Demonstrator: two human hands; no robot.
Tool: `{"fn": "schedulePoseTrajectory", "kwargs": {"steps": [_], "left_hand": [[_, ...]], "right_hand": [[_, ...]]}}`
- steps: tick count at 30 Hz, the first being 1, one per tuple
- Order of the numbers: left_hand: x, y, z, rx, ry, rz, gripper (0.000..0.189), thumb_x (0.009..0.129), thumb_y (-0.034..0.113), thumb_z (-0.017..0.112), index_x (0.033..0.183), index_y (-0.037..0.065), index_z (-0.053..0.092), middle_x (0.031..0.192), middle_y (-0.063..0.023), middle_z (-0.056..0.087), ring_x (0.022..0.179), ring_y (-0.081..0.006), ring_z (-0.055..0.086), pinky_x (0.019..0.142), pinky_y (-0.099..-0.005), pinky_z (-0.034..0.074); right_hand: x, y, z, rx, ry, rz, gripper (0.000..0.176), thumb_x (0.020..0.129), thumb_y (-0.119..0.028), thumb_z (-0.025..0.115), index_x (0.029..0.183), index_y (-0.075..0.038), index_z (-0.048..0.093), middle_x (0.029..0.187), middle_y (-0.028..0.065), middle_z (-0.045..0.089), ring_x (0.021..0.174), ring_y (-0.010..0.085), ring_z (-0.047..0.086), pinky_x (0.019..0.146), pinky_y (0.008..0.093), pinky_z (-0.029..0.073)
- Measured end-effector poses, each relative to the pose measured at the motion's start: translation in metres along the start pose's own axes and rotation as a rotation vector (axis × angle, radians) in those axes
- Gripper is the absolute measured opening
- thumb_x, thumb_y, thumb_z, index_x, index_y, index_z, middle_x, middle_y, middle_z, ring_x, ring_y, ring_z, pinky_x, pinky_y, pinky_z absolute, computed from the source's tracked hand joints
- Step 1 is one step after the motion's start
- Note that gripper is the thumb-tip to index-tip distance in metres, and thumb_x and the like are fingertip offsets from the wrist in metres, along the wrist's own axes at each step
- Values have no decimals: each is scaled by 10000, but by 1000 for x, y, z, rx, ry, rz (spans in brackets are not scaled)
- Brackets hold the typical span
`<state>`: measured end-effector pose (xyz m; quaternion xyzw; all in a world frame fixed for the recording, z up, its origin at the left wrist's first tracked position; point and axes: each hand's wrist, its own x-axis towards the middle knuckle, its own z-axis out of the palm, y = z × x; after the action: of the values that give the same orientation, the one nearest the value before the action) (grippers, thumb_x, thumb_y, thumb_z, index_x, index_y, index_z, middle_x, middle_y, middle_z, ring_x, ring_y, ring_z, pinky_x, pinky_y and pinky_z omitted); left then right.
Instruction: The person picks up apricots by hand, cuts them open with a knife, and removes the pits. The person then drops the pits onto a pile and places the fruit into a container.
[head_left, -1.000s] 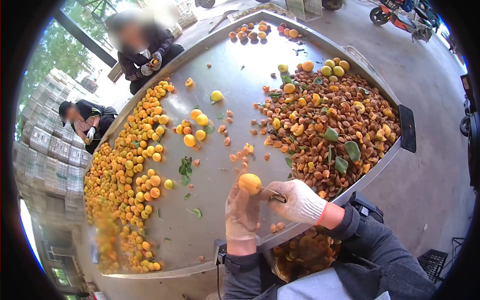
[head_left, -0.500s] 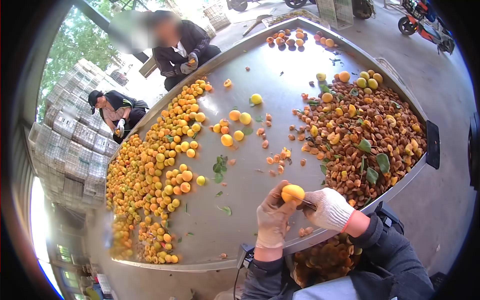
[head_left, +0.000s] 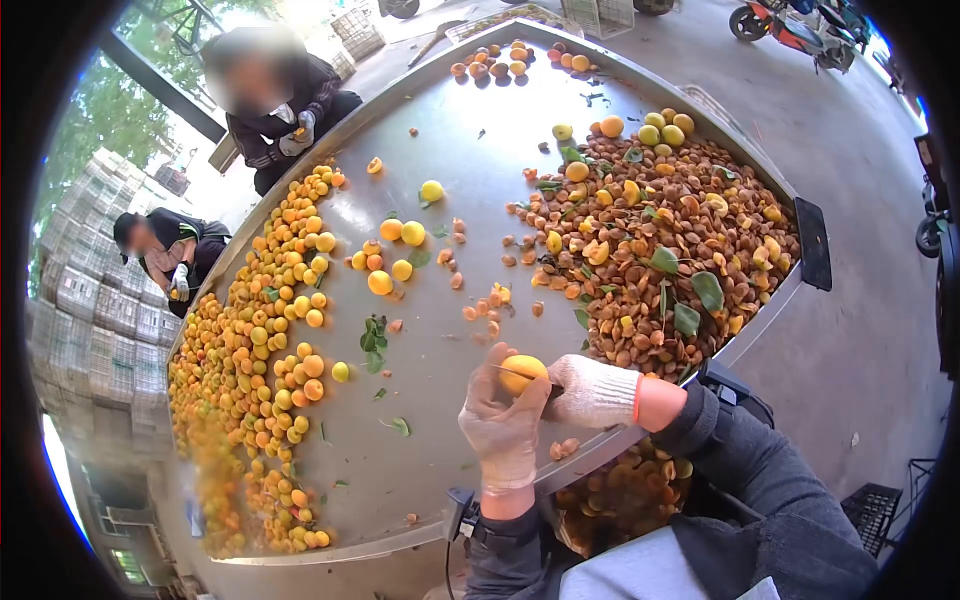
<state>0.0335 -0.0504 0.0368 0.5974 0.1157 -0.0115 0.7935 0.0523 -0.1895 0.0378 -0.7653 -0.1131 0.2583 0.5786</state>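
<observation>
My left hand (head_left: 492,428), in a thin pale glove, grips a yellow-orange apricot (head_left: 525,371) between thumb and fingers. My right hand (head_left: 597,391), in a white knitted glove, is closed around a small knife (head_left: 555,389). Its thin blade lies across the side of the apricot facing me. Both hands are over the near edge of the metal table (head_left: 420,455). A few pinkish-brown pits (head_left: 564,448) lie just under them. Right beyond my right hand spreads a large heap of brown pits (head_left: 640,330) mixed with scraps of fruit and green leaves.
Whole apricots (head_left: 250,350) cover the table's left side. A few more apricots (head_left: 380,282) and leaves (head_left: 374,340) lie mid-table. Below the near edge, a container holds cut fruit (head_left: 625,495). Two people (head_left: 285,110) work along the far left edge. Stacked crates (head_left: 95,320) stand behind.
The knife blade has moved from the apricot's right side to lie across it. My right hand has come closer to the left one. The whole view has turned slightly right.
</observation>
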Motion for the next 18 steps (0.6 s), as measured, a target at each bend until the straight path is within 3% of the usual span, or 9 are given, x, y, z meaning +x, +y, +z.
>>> {"fn": "schedulePoseTrajectory", "kwargs": {"steps": [3,6,8,12,14,15,17,18], "left_hand": [[2,-2,-4,-19,-27,24,537,734,-148,722,1235,-51,557,1123,-100,615,954,-165,626,831,-280,553],[3,-3,-5,-51,-66,35,567,741,-139,722,1268,-48,532,1123,-103,618,977,-167,620,842,-285,547],[3,-3,-3,-54,-130,39,606,749,-131,719,1306,-45,497,1138,-112,617,986,-169,620,844,-285,543],[3,-10,-4,-162,-177,-15,638,751,-126,721,1331,-43,469,1140,-115,619,982,-179,622,836,-282,543],[1,-9,0,-123,-104,5,607,754,-118,726,1310,-46,493,1117,-116,632,964,-176,628,829,-280,543],[1,-6,0,-124,-104,4,607,754,-118,726,1310,-46,493,1117,-116,632,964,-176,628,829,-280,543],[1,0,-4,-51,-161,-7,576,756,-113,729,1288,-48,516,1092,-119,645,942,-171,635,828,-281,544],[0,3,-4,-47,-165,-11,576,756,-113,729,1288,-48,516,1092,-119,645,942,-171,635,828,-281,544]], "right_hand": [[1,2,1,93,-59,60,169,865,-122,596,900,10,695,736,151,671,657,198,608,654,334,482],[-1,1,7,26,51,35,160,839,-117,598,902,-9,699,761,168,679,664,264,637,652,356,491],[-4,-1,8,-226,163,-18,162,810,-117,599,901,-29,701,802,189,680,703,346,645,656,388,496],[-7,-5,8,-392,303,-27,187,789,-119,597,929,-46,697,826,202,671,738,397,630,660,412,502],[-9,-8,8,-480,330,-40,215,793,-133,606,972,-44,688,818,213,660,739,389,635,671,412,512],[-8,-5,6,-480,329,-39,215,793,-133,606,972,-44,688,818,213,660,739,389,635,671,412,512],[-6,4,-1,-232,40,5,210,810,-108,607,989,-33,688,799,164,687,687,307,657,647,370,519],[-8,-3,-7,-227,45,8,210,810,-108,607,989,-33,688,799,164,687,687,307,657,647,370,519]]}}
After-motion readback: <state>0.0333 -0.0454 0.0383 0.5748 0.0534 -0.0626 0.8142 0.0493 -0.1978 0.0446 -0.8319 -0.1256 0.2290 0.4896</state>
